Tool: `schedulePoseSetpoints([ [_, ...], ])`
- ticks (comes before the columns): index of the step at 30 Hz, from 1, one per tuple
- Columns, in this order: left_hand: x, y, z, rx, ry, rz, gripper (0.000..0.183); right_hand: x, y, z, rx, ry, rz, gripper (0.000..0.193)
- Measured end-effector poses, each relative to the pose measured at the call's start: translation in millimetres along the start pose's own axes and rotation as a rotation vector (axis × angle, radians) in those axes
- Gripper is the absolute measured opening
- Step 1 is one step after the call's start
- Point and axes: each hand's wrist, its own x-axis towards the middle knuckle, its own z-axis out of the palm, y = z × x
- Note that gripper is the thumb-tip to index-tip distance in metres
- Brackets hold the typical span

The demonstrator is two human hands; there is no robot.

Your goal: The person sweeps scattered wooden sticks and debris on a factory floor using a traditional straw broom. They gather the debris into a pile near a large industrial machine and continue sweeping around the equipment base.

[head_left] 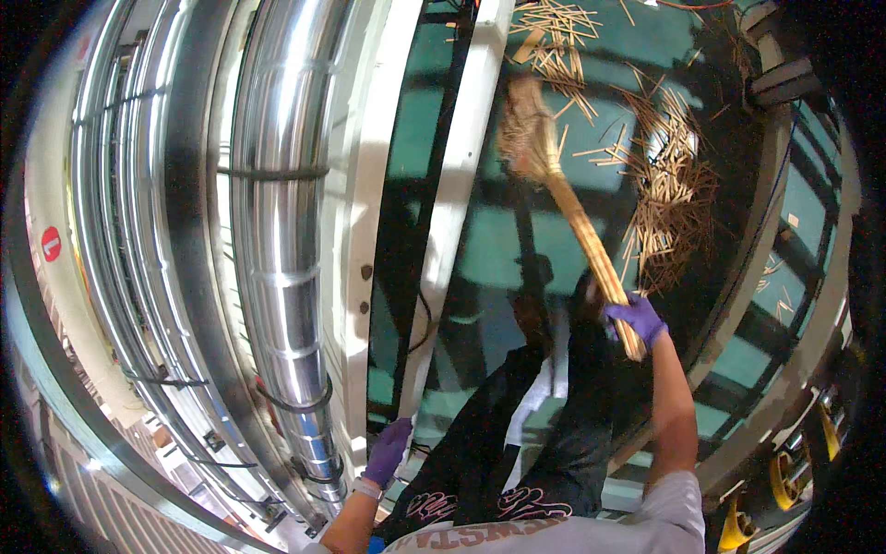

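Observation:
My right hand (637, 319), in a purple glove, is closed round the lower part of a straw broom's handle (592, 242). The broom slants up and to the left. Its brown bristle head (528, 129) is blurred, over the green floor beside scattered thin sticks (568, 69). My left hand (389, 451), gloved in purple too, is low at the lower end of a white metal beam (452, 198). Its fingers look bent together against the beam, partly hidden from view. A thick heap of the same thin sticks (672, 198) lies to the right of the broom.
Shiny metal rollers (286, 222) with dark cords round them fill the left side, beside a white frame (367, 185). A dark rail (752, 231) curves along the right. Yellow-rimmed round parts (786, 480) stand at lower right. More loose sticks (771, 277) lie beyond the rail.

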Motion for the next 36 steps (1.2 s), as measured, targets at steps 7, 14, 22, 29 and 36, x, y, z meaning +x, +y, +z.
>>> schedulePoseSetpoints([
  [7,71,152,-16,-0.234,-0.022,-0.072,0.036,-19,-34,-62,0.001,-0.099,0.225,0.053],
  [14,132,245,-37,0.2,0.041,0.084,0.044,141,-104,-82,-1.215,0.036,-0.053,0.063],
  [22,231,277,-56,0.237,0.161,0.192,0.054,217,-118,-84,-0.974,0.21,-0.087,0.068],
  [29,288,267,-65,0.431,0.125,0.214,0.053,316,-146,-50,-1.003,-0.065,-0.071,0.059],
  [36,332,258,-85,0.465,0.106,0.138,0.052,530,-233,76,-0.966,-0.299,-0.367,0.039],
])
